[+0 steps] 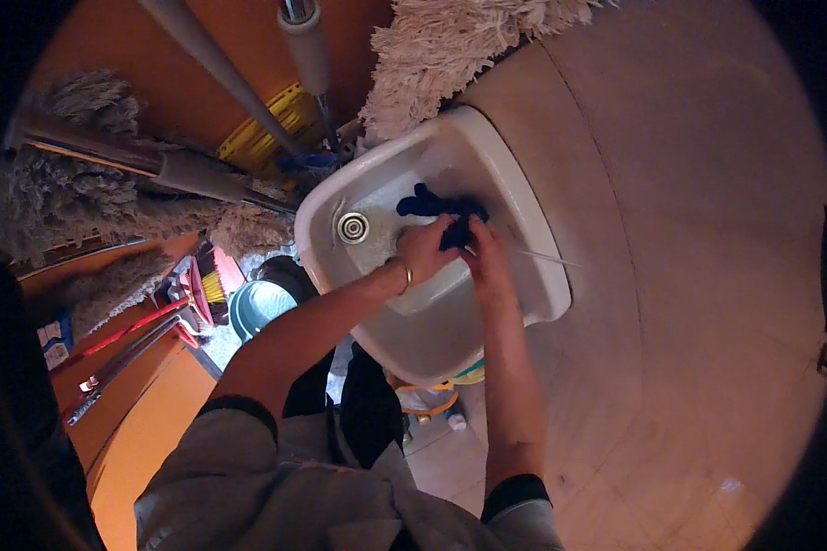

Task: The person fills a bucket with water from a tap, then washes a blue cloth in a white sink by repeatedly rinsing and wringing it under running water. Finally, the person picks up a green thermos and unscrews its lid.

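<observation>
A bunched dark blue cloth item (434, 205), which looks like a glove, is held over the right part of a white sink basin (413, 337). My left hand (427, 249) grips its lower edge from the left, a bracelet on the wrist. From the other side my right hand (486, 251) pinches the same item, fingers partly hidden by it. A thin pale stream or strand (548, 257) runs from near my right hand towards the basin's right rim. The round metal drain (353, 227) lies to the left of both hands.
Mop heads (427, 62) and handles (227, 76) crowd the back and left. A light blue bucket (258, 306), a red dustpan (196, 293) and a broom with yellow bristles (213, 288) stand at lower left. A tiled wall (696, 206) borders the sink's right side.
</observation>
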A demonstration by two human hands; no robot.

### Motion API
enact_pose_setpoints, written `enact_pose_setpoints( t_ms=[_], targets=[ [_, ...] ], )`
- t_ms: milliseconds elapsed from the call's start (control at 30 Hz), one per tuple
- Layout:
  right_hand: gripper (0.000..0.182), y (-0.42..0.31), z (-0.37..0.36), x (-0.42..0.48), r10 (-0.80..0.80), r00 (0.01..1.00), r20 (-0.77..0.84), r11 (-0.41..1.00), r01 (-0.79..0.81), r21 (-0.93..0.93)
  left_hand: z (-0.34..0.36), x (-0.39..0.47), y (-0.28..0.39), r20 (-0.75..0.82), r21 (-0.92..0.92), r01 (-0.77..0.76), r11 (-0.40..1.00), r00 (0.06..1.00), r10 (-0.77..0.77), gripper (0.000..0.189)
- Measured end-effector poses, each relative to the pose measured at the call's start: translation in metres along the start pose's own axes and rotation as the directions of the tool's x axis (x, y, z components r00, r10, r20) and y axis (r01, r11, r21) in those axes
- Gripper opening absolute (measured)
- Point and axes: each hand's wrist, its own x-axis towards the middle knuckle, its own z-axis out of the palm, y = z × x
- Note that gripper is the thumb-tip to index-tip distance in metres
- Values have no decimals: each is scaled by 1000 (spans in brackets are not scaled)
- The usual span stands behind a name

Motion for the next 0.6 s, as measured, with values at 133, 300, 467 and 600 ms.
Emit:
enact_pose_setpoints(
  t_ms=[133,300,467,600],
  targets=[
    [39,-12,-31,-7,-179,984,-7,869,155,-469,-17,31,4,73,-136,-168,976,981,179,40],
    [42,-34,-11,-38,-554,785,277,638,614,-465,-47,33,42,304,-161,-229,960,914,269,40],
    [42,-62,-11,-37,-424,843,330,503,523,-688,-70,31,59,380,-70,-308,949,871,310,42],
    [46,-78,-2,-51,-640,650,410,171,640,-749,-74,20,34,291,-408,-71,910,935,204,44]
  ],
)
